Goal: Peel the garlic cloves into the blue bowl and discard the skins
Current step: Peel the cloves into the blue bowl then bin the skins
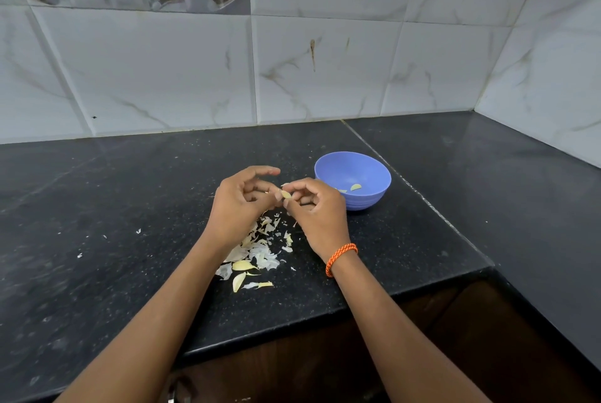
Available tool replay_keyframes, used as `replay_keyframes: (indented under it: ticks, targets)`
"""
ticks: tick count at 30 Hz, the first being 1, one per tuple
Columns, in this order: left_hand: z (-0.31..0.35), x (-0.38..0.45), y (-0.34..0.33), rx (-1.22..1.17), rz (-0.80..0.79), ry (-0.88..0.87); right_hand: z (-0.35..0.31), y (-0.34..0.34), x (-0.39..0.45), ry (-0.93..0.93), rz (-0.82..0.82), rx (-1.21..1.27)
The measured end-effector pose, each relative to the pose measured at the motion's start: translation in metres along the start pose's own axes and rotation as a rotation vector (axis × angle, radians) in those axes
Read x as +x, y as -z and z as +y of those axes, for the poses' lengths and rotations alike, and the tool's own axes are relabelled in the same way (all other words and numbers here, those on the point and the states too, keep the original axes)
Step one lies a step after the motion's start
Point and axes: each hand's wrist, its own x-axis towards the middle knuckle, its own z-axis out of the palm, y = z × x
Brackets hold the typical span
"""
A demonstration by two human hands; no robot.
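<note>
A small pale garlic clove (286, 194) is held between both hands above the black counter. My left hand (240, 204) and my right hand (317, 207) both pinch it with their fingertips. The blue bowl (374, 171) stands just right of my right hand, with peeled cloves (355, 187) lying inside. Below my hands a heap of white garlic skins (263, 250) lies on the counter. Unpeeled cloves (242, 265) rest at the near edge of that heap.
The black stone counter (130, 223) runs to a tiled wall (292, 61) at the back and turns a corner on the right. Its front edge (325, 308) lies close below the skins. A few skin flecks (138, 231) lie scattered to the left.
</note>
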Motion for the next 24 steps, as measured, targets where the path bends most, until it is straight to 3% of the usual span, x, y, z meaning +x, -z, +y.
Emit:
replay_keyframes:
  ticks: [12,18,24]
  targets:
    - [0.0012,-0.0019,-0.0007,0.006,0.0,-0.013,-0.005,0.0046,-0.0014,-0.021,-0.007,0.136]
    - [0.0035,-0.004,-0.0032,0.118,-0.006,-0.102,-0.0037,0.0081,-0.0007,-0.038,0.054,0.152]
    - [0.0053,-0.0048,-0.0041,0.102,0.019,-0.138,-0.0005,0.0072,0.0,-0.063,0.006,0.18]
